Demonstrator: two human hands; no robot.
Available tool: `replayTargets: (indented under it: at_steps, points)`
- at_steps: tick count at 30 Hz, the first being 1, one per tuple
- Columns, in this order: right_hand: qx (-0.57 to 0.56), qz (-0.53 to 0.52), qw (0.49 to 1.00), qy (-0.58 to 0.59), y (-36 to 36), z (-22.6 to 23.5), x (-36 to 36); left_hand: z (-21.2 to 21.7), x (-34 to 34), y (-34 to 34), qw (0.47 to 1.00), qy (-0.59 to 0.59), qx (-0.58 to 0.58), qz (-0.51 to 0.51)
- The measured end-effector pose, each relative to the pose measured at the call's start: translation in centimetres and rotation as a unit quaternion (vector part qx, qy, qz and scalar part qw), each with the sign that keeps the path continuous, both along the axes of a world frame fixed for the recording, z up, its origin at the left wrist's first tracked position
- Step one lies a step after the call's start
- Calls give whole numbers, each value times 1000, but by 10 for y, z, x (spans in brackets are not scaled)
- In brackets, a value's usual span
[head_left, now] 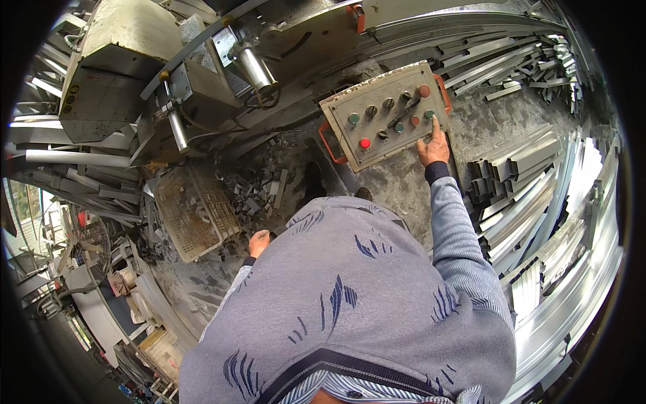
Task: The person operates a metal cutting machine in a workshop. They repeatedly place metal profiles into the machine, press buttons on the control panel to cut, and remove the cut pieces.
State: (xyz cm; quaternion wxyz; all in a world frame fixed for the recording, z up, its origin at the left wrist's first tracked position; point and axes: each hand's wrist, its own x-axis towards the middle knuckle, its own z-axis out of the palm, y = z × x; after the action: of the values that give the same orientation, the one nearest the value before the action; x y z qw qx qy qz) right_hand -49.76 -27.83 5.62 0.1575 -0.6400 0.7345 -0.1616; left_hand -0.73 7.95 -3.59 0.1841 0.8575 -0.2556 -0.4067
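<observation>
My right hand (435,147) reaches over a beige control box (350,112), index finger stretched onto a green push button (429,115) near its right end. The thumb stands apart from the other fingers, and nothing is held. Other controls on the panel include a red button (365,143) at lower left, a larger red knob (423,91) at upper right and several black rotary switches (371,111). Orange handles (442,93) flank the box. My left hand (258,242) hangs low beside my body, its fingers mostly hidden.
A large metal machine with shiny cylinders (254,68) stands ahead and left. Metal profiles lie stacked on the right (515,161) and far right. Left of my feet are a dirty plastic crate (185,225) and scattered metal offcuts (259,195). A fan (87,246) stands farther left.
</observation>
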Motion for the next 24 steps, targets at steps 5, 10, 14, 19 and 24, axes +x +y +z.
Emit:
replayTargets:
  at_steps: [5, 10, 14, 19, 24]
  points:
    - [5, 46, 995, 91, -12, -2, 0, 57, -26, -52, 994, 99, -22, 44]
    - [143, 4, 984, 104, -25, 9, 4, 71, -41, -74, 994, 82, 1, 71]
    - [117, 16, 984, 134, -29, 8, 8, 61, -43, -70, 994, 79, -15, 69]
    - [118, 22, 982, 147, -30, 9, 12, 48, -48, -54, 996, 42, -29, 70]
    - [116, 32, 981, 153, -31, 12, 14, 31, -43, -38, 998, 37, 15, 38]
